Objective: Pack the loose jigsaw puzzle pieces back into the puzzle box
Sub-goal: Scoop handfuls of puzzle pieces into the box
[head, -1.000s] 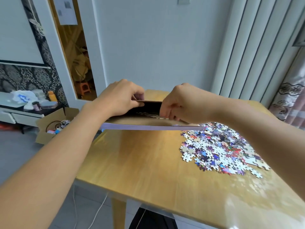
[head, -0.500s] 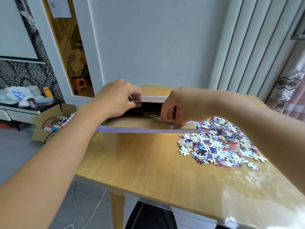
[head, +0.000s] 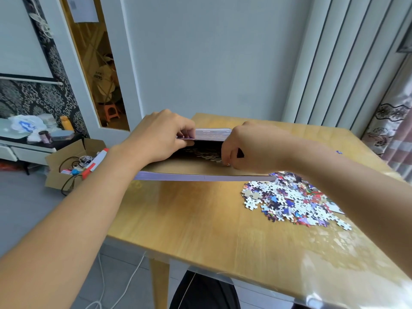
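Left hand (head: pixel 160 139) pinches the raised flap of the flat purple cardboard puzzle box (head: pixel 200 172) at the far side of the wooden table (head: pixel 200 219). Right hand (head: pixel 247 148), fingers curled at the box opening; grip unclear. Loose multicoloured jigsaw pieces (head: pixel 289 201) piled just beside the box's right end.

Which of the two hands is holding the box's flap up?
The left hand: it pinches the raised purple flap of the puzzle box. The right hand instead curls down at the box's opening, fingers just inside it.
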`<state>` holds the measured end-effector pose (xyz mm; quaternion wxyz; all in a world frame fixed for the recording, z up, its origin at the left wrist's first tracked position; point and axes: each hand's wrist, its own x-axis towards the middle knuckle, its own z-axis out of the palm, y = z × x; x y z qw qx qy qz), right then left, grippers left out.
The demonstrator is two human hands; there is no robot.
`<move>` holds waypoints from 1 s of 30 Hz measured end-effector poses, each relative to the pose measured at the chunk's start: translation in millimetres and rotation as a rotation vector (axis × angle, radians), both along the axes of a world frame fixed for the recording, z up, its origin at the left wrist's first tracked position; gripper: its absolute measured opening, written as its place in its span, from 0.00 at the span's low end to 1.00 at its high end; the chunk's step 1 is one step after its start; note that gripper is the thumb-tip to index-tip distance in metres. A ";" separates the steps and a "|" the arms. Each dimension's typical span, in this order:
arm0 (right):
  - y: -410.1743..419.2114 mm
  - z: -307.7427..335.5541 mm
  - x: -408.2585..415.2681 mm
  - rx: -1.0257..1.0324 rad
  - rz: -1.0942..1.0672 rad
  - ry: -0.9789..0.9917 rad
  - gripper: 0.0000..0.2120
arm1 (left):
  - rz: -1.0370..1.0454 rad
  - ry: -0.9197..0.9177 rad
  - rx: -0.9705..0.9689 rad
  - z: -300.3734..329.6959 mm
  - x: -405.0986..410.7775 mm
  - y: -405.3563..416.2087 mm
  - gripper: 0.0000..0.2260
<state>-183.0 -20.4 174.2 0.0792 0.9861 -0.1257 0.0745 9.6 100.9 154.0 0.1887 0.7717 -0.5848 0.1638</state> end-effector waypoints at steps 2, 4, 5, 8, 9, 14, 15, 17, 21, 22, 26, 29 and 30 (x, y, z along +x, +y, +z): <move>-0.4 1.2 -2.2 0.001 0.004 0.107 0.19 | -0.002 -0.007 -0.014 -3.1 -0.2 -0.3 0.03; -0.9 2.2 -3.9 0.034 0.015 0.138 0.22 | 0.000 -0.018 -0.020 -5.8 0.2 -1.0 0.02; -1.2 2.7 -5.5 0.065 0.027 0.119 0.21 | 0.000 -0.020 -0.021 -7.0 0.3 -1.1 0.02; 0.8 2.2 -8.7 0.056 -0.001 0.176 0.17 | 0.011 -0.024 -0.021 -10.1 0.0 -1.5 0.03; 2.4 -0.4 -8.8 0.015 -0.033 0.243 0.16 | 0.010 -0.026 -0.020 -11.0 -0.4 -2.3 0.03; 1.3 -11.3 -4.4 -0.134 -0.176 0.403 0.21 | -0.019 -0.044 -0.032 -16.9 -6.6 -7.1 0.04; 0.3 -9.3 -5.2 -0.137 -0.158 0.397 0.22 | -0.021 -0.048 -0.037 -18.1 -7.4 -7.3 0.04; -1.3 -1.9 -12.0 -0.025 -0.080 0.348 0.24 | -0.017 -0.062 -0.034 -21.0 -6.8 -5.7 0.04; -19.8 14.9 -48.2 0.593 0.036 -0.089 0.22 | 0.017 -0.023 0.071 -38.9 5.6 7.0 0.10; -32.5 11.6 -56.9 0.621 0.010 -0.153 0.19 | 0.033 -0.010 0.114 -45.6 8.9 10.7 0.13; -82.2 -48.2 -82.5 0.370 -0.302 0.186 0.40 | 0.069 -0.022 0.283 -70.4 11.7 19.0 0.20; -97.2 -102.6 -92.1 0.417 -0.304 0.271 0.59 | 0.095 -0.015 0.368 -86.6 16.2 18.4 0.23; -100.1 -115.0 -95.3 0.422 -0.289 0.241 0.61 | 0.096 0.005 0.400 -89.0 18.3 17.3 0.23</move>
